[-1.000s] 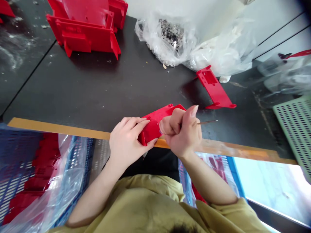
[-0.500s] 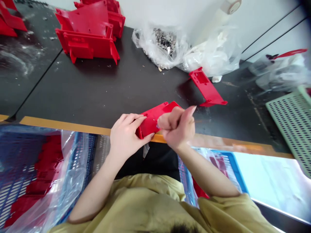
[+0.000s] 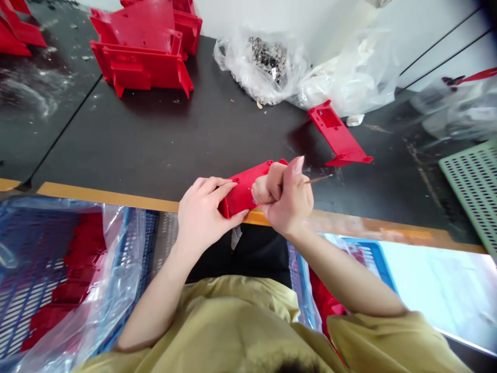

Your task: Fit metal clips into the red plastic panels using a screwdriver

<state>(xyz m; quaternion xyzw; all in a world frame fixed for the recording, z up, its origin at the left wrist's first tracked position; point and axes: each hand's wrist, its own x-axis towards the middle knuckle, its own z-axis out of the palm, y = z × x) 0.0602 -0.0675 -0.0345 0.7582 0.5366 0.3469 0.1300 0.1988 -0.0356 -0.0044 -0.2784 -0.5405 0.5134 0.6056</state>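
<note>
A red plastic part (image 3: 243,192) lies at the table's front edge, partly covered by both hands. My left hand (image 3: 204,210) grips its left end, thumb along the near side and fingers on top. My right hand (image 3: 285,197) is closed in a fist over the right half of that part, thumb up, knuckles against its surface. A thin, brownish, rod-like sliver (image 3: 319,179) shows beside the right fist; whether the fist holds it I cannot tell. What lies inside the fist is hidden.
Another red part (image 3: 341,135) lies at the right. Stacked red parts (image 3: 147,67) stand back left. Behind are a clear bag of small metal pieces (image 3: 269,59) and a whitish bag (image 3: 349,77). A green basket (image 3: 471,181) is far right; a blue crate (image 3: 134,248) stands below left.
The view has shifted slightly. My right fist stays on the red part, turned a little, and the thin sliver now shows beside it. My left hand keeps its grip.
</note>
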